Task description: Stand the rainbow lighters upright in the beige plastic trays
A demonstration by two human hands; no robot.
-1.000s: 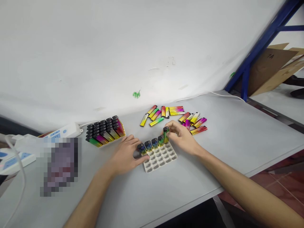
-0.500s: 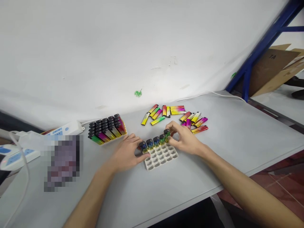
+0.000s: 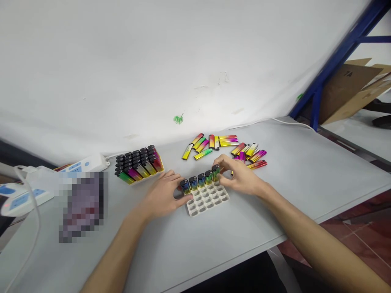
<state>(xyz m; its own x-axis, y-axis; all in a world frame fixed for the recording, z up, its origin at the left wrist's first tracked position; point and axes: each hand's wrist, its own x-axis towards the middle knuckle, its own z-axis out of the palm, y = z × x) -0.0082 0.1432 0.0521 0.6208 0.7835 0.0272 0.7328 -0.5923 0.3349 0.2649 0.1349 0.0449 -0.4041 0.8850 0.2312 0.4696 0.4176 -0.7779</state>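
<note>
A white tray with rows of holes lies on the grey table, several lighters upright along its back row. My left hand rests at the tray's left end, thumb on its edge and fingers behind the leftmost lighter. At the right end of that row, my right hand pinches a green lighter between thumb and fingers. To the left stands a second tray packed with upright black-topped lighters. Loose lighters in yellow, green, red and purple lie behind and to the right of my right hand.
Power strips and a white cable are at the left, beside a pixelated patch. A white wall rises behind the table. Blue metal framing and cardboard boxes stand at the right.
The green lighter in my right hand sits slightly lower, at the right end of the row. The whole view has shifted slightly; my left hand keeps its place on the tray.
</note>
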